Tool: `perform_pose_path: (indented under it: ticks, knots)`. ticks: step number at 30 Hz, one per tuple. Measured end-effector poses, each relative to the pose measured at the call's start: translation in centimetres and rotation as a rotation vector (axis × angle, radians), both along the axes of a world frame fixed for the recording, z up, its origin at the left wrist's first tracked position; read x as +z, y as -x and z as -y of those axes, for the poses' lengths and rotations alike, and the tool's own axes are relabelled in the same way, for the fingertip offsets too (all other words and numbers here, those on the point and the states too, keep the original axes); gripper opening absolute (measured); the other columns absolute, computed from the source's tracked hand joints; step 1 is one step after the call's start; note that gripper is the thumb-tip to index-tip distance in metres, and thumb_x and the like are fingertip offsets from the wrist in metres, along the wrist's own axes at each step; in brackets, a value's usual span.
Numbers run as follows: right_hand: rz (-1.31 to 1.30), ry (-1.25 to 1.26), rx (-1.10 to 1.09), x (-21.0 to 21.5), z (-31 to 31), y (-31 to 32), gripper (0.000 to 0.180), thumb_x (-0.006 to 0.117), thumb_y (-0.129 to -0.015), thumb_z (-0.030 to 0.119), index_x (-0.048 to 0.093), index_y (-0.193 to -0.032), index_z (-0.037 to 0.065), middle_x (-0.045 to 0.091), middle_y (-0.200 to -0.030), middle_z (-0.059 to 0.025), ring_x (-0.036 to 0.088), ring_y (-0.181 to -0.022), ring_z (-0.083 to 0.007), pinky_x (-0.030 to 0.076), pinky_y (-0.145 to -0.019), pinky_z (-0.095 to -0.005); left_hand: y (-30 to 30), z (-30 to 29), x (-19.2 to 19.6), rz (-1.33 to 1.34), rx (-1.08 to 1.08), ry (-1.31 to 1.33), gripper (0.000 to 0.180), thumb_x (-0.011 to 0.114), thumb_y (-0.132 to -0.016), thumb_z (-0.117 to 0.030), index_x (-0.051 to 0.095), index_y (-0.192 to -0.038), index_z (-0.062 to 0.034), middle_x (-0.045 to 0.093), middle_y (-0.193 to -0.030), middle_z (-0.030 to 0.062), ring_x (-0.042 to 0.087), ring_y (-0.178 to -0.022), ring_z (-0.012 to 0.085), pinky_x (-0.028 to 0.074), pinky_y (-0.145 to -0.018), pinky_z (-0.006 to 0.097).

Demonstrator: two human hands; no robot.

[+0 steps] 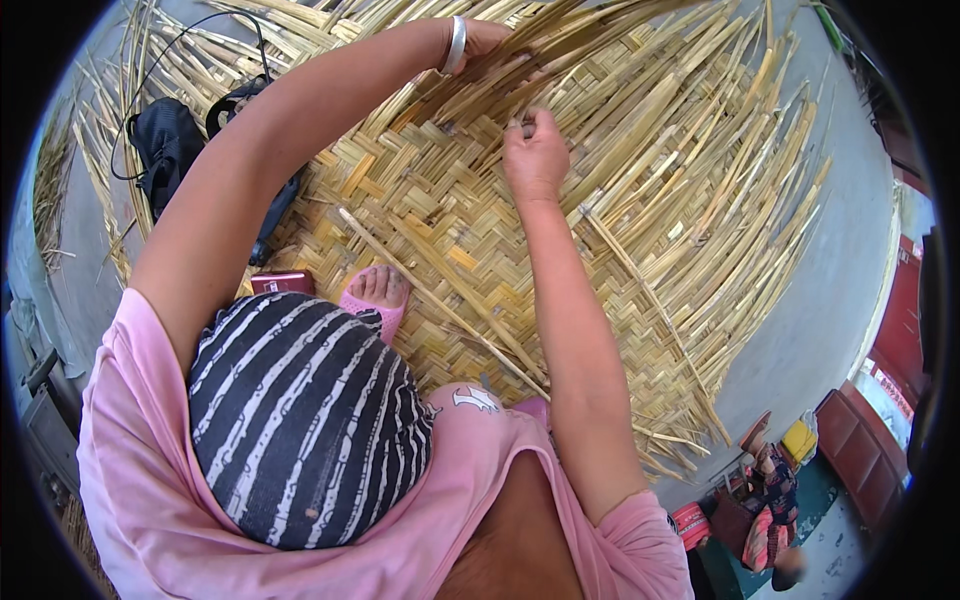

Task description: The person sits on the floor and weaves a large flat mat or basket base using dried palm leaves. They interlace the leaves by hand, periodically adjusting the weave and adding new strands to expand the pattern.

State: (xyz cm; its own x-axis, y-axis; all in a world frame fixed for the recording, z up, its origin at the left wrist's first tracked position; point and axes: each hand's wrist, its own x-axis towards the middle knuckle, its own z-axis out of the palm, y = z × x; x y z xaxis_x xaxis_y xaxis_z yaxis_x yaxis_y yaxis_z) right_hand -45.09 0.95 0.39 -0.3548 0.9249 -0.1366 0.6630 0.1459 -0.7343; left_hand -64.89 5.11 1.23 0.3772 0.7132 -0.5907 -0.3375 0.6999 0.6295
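A large mat of flat, straw-coloured reed strips (pixel 440 225) lies on the floor, woven in a zigzag pattern. Long unwoven strips fan out from its far and right edges. My left hand (pixel 485 45), below a silver bracelet (pixel 456 45), is closed round a raised bundle of brownish reed strips (pixel 570 45) that partly covers its fingers. Close by, at the edge of the weave, my right hand (pixel 537 160) is closed in a pinch on a reed strip; its fingertips partly hide the strip.
My foot in a pink sandal (pixel 378 295) rests on the mat, near a dark red box (pixel 283 282). A black bag (pixel 168 150) with a cord lies on the mat's left side. Loose strips (pixel 440 290) cross the weave. At the lower right a person (pixel 765 505) sits near red doors (pixel 865 450).
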Motion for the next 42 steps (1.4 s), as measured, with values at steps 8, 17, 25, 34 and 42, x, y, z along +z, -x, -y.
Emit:
perform_pose_path:
  ticks: [8, 17, 25, 34, 42]
  knots:
    - [0.016, -0.094, 0.216, 0.2, -0.9, -0.7, 0.027, 0.059, -0.077, 0.017, 0.062, -0.103, 0.01, 0.062, -0.1, -0.0134, 0.06, -0.092, -0.0326, 0.047, -0.08, -0.0398, 0.8, 0.9, -2.0, -0.251, 0.264, -0.05, 0.025, 0.063, -0.086, -0.029, 0.065, -0.101, -0.0091, 0.068, -0.09, 0.0017, 0.063, -0.074, 0.0083, 0.052, -0.063, 0.029]
    - [0.12, 0.064, 0.089, -0.3, -0.6, 0.1, 0.026, 0.061, -0.079, 0.024, 0.062, -0.102, 0.01, 0.063, -0.098, -0.0135, 0.059, -0.094, -0.0326, 0.047, -0.081, -0.042, 1.7, 8.5, -1.8, -0.418, 0.756, -0.214, 0.018, 0.06, -0.089, -0.014, 0.059, -0.106, -0.0102, 0.068, -0.096, 0.0025, 0.061, -0.088, 0.0112, 0.049, -0.076, 0.03]
    - [0.318, -0.134, 0.204, -2.1, 1.7, -1.3, 0.036, 0.061, -0.08, 0.025, 0.055, -0.114, 0.012, 0.061, -0.106, -0.0134, 0.061, -0.091, -0.0312, 0.049, -0.077, -0.0409, 0.9, 10.3, -2.5, -0.447, 0.863, -0.166, 0.014, 0.059, -0.089, -0.012, 0.06, -0.103, -0.0109, 0.068, -0.093, 0.0036, 0.061, -0.085, 0.0119, 0.05, -0.073, 0.029]
    - [-0.046, 0.049, -0.014, -1.0, 0.6, -2.3, 0.038, 0.057, -0.081, 0.037, 0.059, -0.109, 0.01, 0.063, -0.103, -0.0179, 0.06, -0.096, -0.035, 0.047, -0.082, -0.0406, 2.7, 9.4, -3.5, -0.362, 0.815, -0.066, 0.016, 0.059, -0.09, -0.012, 0.057, -0.106, -0.0093, 0.067, -0.096, 0.0066, 0.064, -0.083, 0.0141, 0.054, -0.069, 0.026]
    - [0.356, 0.267, -0.007, 0.8, -0.1, 0.2, 0.021, 0.061, -0.078, 0.033, 0.062, -0.086, 0.013, 0.067, -0.085, -0.0111, 0.063, -0.082, -0.0311, 0.048, -0.073, -0.0419, 2.5, 10.0, -1.7, -0.354, 0.791, -0.092, 0.02, 0.058, -0.09, -0.013, 0.057, -0.109, -0.0049, 0.067, -0.1, 0.0086, 0.064, -0.084, 0.0144, 0.054, -0.074, 0.027]
